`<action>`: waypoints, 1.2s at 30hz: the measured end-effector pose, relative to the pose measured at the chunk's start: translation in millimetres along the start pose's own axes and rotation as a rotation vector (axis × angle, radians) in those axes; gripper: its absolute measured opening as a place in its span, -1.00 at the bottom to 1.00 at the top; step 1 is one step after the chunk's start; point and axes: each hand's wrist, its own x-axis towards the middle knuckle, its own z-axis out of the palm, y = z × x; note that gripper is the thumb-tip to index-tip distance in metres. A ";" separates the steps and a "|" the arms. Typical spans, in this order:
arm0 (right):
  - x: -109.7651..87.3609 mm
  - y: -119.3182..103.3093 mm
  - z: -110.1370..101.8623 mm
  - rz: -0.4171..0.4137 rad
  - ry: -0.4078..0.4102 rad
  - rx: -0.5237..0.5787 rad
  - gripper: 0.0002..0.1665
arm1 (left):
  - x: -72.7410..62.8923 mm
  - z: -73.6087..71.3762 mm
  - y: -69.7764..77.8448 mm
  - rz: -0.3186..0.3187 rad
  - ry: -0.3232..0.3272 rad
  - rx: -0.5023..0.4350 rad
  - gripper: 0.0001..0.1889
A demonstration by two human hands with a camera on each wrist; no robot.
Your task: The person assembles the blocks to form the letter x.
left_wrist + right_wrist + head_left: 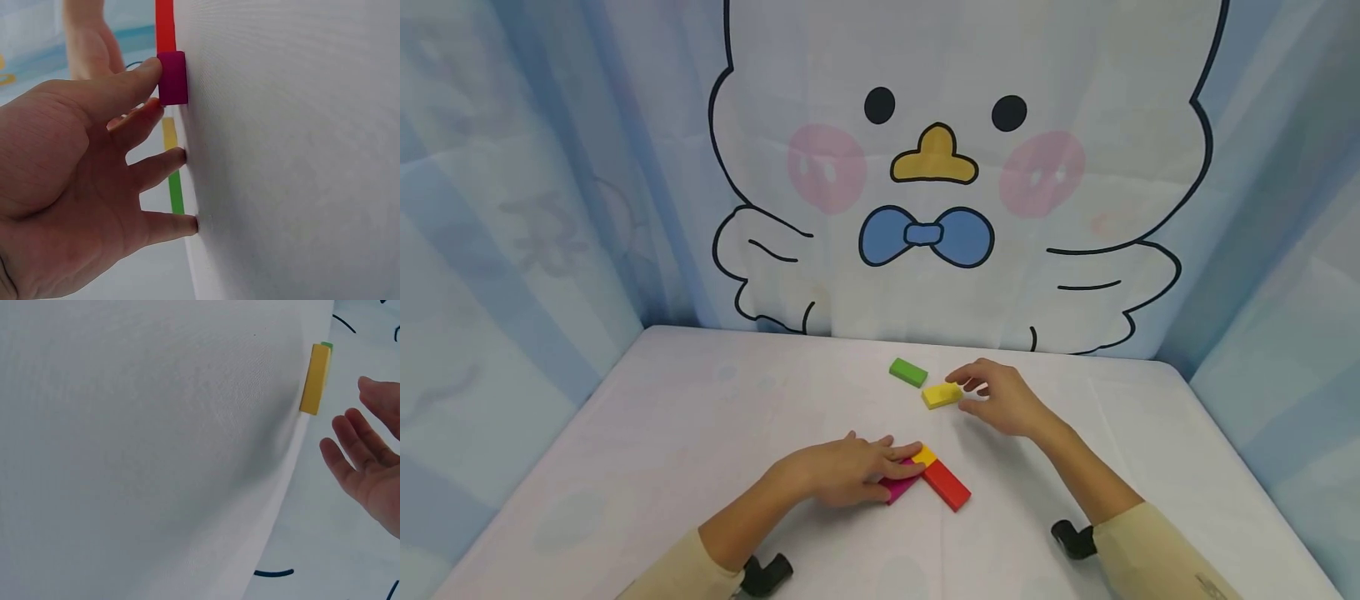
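Observation:
My left hand (846, 471) lies low over a magenta block (173, 78), its fingers spread and fairly straight. The thumb touches the block's upper edge, and the forefinger crosses it toward an orange block (925, 456). A red block (947, 486) meets the orange one at an angle to the magenta one, part of which the fingers hide. Farther back, my right hand (1003, 400) hovers beside a yellow block (940, 396), thumb and fingers apart around its right end. In the right wrist view, a gap shows between that hand and the yellow block.
A green block (908, 372) lies just behind the yellow one. White cloth covers the table (647, 433), and a curtain (925, 292) with a cartoon bird hangs behind its far edge. Dark wrist-worn devices (767, 575) show at both sleeves.

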 end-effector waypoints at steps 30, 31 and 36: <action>32.5 17.1 16.9 0.159 -0.061 0.078 -0.57 | 0.7 -0.3 -0.3 0.008 -0.006 -0.042 -0.36; 32.9 17.1 16.8 0.157 -0.061 0.078 -0.57 | 0.6 -0.4 -0.3 0.007 -0.006 -0.044 -0.36; 34.8 17.8 17.1 0.149 -0.068 0.066 -0.59 | -0.4 -1.0 0.3 0.006 -0.009 -0.051 -0.37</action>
